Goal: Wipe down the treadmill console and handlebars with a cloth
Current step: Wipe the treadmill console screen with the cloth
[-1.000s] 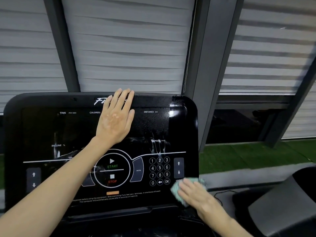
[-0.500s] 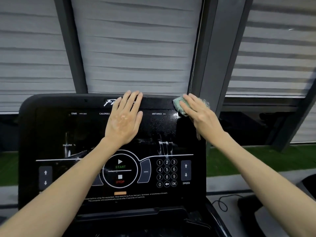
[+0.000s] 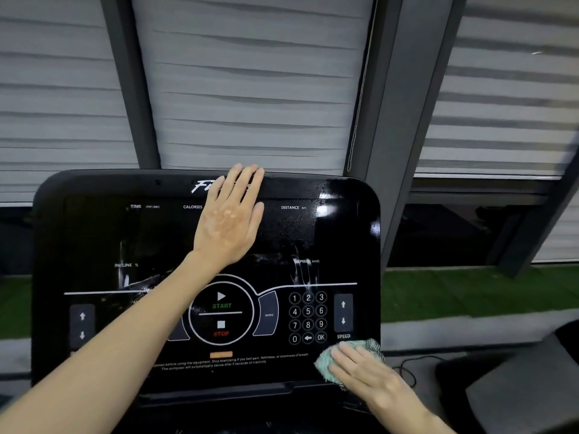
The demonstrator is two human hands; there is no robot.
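Observation:
The black glossy treadmill console [image 3: 103, 233] fills the lower middle of the head view, with START and STOP buttons, a number keypad and arrow keys. My left hand [image 3: 230, 217] lies flat with straight fingers on the upper middle of the panel, fingertips at the top edge. A pale green cloth [image 3: 326, 363] sits at the console's lower right corner, under the SPEED arrows. My right hand [image 3: 365, 372] presses flat on that cloth with straight fingers. Wet streaks and droplets show on the right half of the panel. No handlebars are visible.
Grey window blinds [image 3: 250, 89] and dark frame posts [image 3: 407, 120] stand behind the console. Green turf [image 3: 470, 292] lies beyond the glass at right. A dark grey machine part [image 3: 526, 386] sits at the lower right, with a black cable [image 3: 410, 368] beside it.
My right hand swept the cloth from the console's lower right up to its upper right corner, then back down to the lower right. My left hand stayed flat on the panel.

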